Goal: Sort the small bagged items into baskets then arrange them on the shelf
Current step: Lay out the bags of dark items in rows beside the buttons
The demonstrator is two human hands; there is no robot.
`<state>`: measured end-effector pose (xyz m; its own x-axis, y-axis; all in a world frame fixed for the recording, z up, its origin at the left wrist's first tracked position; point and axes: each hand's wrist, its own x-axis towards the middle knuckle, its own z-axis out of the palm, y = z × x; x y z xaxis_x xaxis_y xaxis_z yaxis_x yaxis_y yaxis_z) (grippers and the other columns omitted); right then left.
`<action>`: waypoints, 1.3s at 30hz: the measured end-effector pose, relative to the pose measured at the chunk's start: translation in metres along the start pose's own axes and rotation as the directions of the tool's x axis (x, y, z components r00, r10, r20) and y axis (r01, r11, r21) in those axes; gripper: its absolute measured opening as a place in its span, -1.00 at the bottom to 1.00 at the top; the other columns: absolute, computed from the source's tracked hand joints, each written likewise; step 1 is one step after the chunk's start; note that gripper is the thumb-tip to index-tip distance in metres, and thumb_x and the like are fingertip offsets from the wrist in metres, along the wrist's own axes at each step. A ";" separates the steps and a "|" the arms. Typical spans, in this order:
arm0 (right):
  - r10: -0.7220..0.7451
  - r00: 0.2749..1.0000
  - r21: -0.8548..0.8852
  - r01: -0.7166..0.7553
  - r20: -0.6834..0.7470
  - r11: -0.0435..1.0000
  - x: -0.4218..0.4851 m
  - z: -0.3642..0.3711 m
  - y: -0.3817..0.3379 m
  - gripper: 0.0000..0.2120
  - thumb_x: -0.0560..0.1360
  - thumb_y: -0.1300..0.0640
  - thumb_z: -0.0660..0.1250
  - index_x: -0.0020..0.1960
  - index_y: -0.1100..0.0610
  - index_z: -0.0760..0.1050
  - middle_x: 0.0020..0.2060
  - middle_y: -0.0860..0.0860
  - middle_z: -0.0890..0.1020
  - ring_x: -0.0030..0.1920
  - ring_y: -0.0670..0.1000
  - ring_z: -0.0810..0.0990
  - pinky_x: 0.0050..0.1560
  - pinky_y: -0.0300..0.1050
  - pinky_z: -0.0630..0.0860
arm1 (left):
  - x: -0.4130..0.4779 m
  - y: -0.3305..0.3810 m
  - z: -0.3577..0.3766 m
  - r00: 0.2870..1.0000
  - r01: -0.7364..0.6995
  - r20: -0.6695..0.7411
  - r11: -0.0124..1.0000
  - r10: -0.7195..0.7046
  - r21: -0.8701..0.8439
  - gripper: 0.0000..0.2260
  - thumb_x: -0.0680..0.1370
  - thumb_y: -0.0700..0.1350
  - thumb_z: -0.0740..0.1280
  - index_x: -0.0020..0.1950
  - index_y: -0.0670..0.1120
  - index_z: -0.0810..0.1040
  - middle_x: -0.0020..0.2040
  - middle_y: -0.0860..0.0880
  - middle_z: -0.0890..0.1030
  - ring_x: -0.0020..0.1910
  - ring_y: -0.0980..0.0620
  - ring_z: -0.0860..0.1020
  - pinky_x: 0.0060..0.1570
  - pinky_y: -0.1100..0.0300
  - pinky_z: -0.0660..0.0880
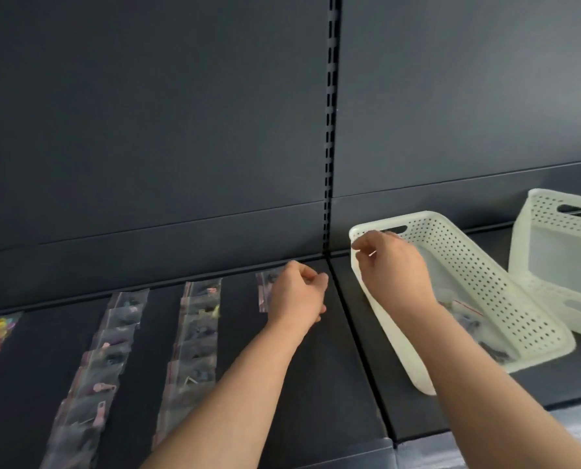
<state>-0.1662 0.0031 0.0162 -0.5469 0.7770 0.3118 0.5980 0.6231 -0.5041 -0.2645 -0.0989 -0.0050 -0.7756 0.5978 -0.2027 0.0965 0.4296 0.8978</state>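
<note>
1. Firstly, the lone bag [264, 290] lies at the back of the shelf [316, 367], starting a fresh row to the right of two long rows. The left hand [296, 294] covers its right edge, fingers curled together and seemingly pinching it.
2. Set it square, with its top edge along the shelf's back lip and level with the head of the neighbouring row [196, 336]. Leave the same dark gap between the rows.
3. Press it flat before letting go. These clear bags look light and slippery, so a quick lift could drag it askew.
4. The right hand [392, 262] grips the near corner of the tilted basket [485, 282], fingers clamped on its rim. Hold that tilt steady so the loose bags [468, 319] pool at the low end, within easy reach.
5. Take the next bag singly and lay it just below the first, overlapping slightly as in the farther row [94, 374].
6. Mind the second basket [553, 252], which stands just beside the tilted one. A wide swing of the arm may knock it.
</note>
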 end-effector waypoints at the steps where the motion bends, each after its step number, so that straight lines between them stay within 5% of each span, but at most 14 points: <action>1: 0.033 0.999 -0.043 -0.032 0.008 0.999 0.003 -0.010 0.016 -0.80 0.53 0.19 0.25 0.08 0.05 0.59 -0.04 0.00 0.63 -0.03 0.08 0.58 -0.12 -0.13 0.43 | -0.004 0.007 0.010 0.999 -0.018 0.038 1.000 0.018 -0.001 -0.86 0.59 -0.05 0.33 0.03 -0.10 0.48 -0.20 -0.02 0.59 -0.45 0.09 0.54 -0.47 0.22 0.50; 5: 0.265 0.957 -0.222 -0.236 0.113 0.946 0.018 -0.026 0.079 -0.79 0.53 0.15 0.23 0.10 -0.01 0.56 0.03 -0.01 0.63 0.04 0.08 0.58 0.02 -0.04 0.53 | -0.018 0.024 0.042 0.993 -0.032 0.117 0.999 0.037 -0.038 -0.84 0.56 -0.02 0.34 0.01 -0.09 0.48 -0.19 -0.01 0.60 -0.42 0.11 0.54 -0.45 0.24 0.49; 9: 0.346 0.901 -0.406 -0.222 0.262 0.886 0.029 -0.017 0.112 -0.72 0.56 -0.03 0.22 0.17 0.10 0.51 0.06 0.05 0.58 0.05 0.11 0.55 0.00 -0.05 0.50 | -0.025 0.026 0.055 0.994 -0.015 0.104 0.999 0.020 -0.051 -0.86 0.57 -0.04 0.33 0.00 -0.10 0.49 -0.22 0.00 0.60 -0.41 0.12 0.54 -0.44 0.24 0.48; 17: 0.348 0.886 -0.278 -0.267 0.305 0.923 0.037 0.003 0.127 -0.77 0.55 0.04 0.23 0.07 0.16 0.55 -0.06 0.08 0.57 -0.09 0.11 0.54 -0.07 -0.04 0.52 | -0.033 0.027 0.055 0.999 -0.015 0.030 0.995 0.018 -0.098 -0.85 0.58 -0.06 0.34 0.10 -0.08 0.49 -0.12 -0.03 0.62 -0.31 0.08 0.56 -0.29 0.20 0.57; 21: 0.266 0.947 -0.029 -0.265 0.182 0.964 0.038 -0.011 0.120 -0.90 0.57 0.14 0.16 -0.08 0.14 0.40 -0.19 0.07 0.56 -0.19 0.11 0.50 -0.22 -0.06 0.39 | -0.037 0.027 0.052 1.000 -0.007 0.020 0.993 0.009 -0.118 -0.83 0.58 -0.08 0.33 0.15 -0.08 0.47 -0.08 -0.03 0.63 -0.29 0.09 0.56 -0.30 0.22 0.57; 26: -0.022 0.998 0.226 0.009 0.054 0.974 0.031 -0.050 0.072 -0.93 0.53 0.15 0.26 -0.14 0.09 0.42 -0.29 -0.07 0.62 -0.28 0.00 0.56 -0.30 -0.12 0.42 | -0.039 0.027 0.035 0.999 -0.034 -0.037 0.989 0.029 -0.143 -0.79 0.57 -0.07 0.35 0.19 -0.04 0.46 0.00 0.03 0.61 -0.18 0.11 0.60 -0.17 0.16 0.61; 30: -0.285 0.933 0.091 0.271 0.220 0.958 0.011 -0.067 0.031 -0.99 0.56 0.08 0.25 -0.03 -0.02 0.43 -0.20 -0.13 0.61 -0.20 0.00 0.58 -0.18 -0.09 0.49 | -0.043 0.020 0.014 0.995 -0.093 -0.040 0.982 0.087 -0.162 -0.61 0.49 -0.04 0.46 0.26 0.07 0.42 0.09 0.17 0.57 0.04 0.16 0.57 0.10 0.07 0.56; 34: -0.327 0.797 -0.005 0.382 0.508 0.924 -0.008 -0.054 0.003 -0.90 0.56 0.07 0.23 0.06 -0.04 0.45 -0.12 -0.06 0.63 -0.13 0.01 0.57 -0.15 -0.09 0.47 | -0.048 0.003 -0.008 0.988 -0.109 0.099 0.988 0.119 -0.107 -0.67 0.48 -0.09 0.50 0.20 0.05 0.52 0.07 0.14 0.60 0.06 0.13 0.58 -0.02 0.30 0.49; 36: -0.323 0.762 0.048 0.360 0.561 0.932 -0.016 -0.038 -0.005 -0.84 0.56 0.05 0.26 0.13 -0.01 0.46 -0.12 -0.07 0.62 -0.13 -0.03 0.52 -0.13 -0.14 0.40 | -0.051 -0.007 -0.019 0.986 -0.127 0.104 0.990 0.132 -0.054 -0.87 0.54 -0.15 0.43 0.06 0.00 0.61 -0.07 0.10 0.64 -0.07 0.15 0.58 -0.15 0.37 0.46; 39: -0.251 0.845 0.204 0.172 0.473 0.964 -0.029 -0.012 -0.010 -0.72 0.59 0.06 0.21 0.28 0.07 0.40 -0.14 -0.10 0.55 -0.09 -0.04 0.49 -0.04 -0.15 0.39 | -0.052 -0.019 -0.031 0.998 -0.060 0.019 0.993 0.063 -0.103 -0.91 0.59 -0.20 0.35 -0.07 -0.05 0.60 -0.17 0.03 0.62 -0.19 0.10 0.55 -0.19 0.24 0.50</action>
<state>-0.1490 -0.0246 0.0215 -0.8890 0.4578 0.0089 0.3626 0.7158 -0.5968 -0.2450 -0.1591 0.0008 -0.7558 0.6366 -0.1536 0.0781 0.3205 0.9440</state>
